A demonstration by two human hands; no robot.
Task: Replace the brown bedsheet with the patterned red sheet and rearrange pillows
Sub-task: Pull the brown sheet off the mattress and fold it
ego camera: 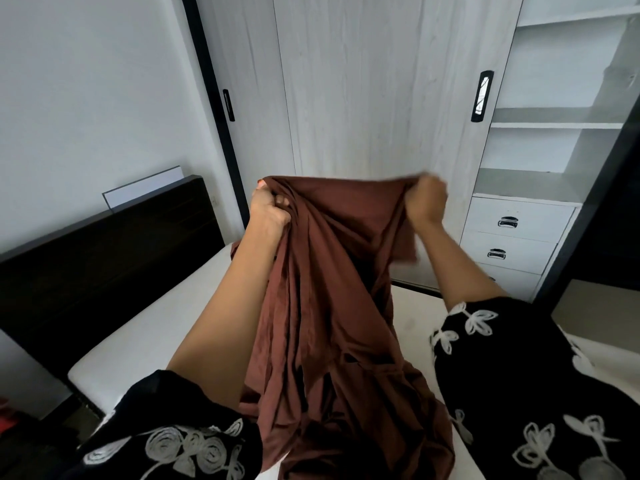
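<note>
The person wears a black garment with short, loose sleeves that end above the elbows, leaving both forearms bare. The left sleeve (180, 441), at the near left, carries pale grey-white embroidery of coiled rose-like spirals and looped leaves. The right sleeve (512, 375), at the near right, shows the same stitched outline work as leafy sprigs and tulip-like flowers on thin stems, scattered across the dark cloth.
</note>
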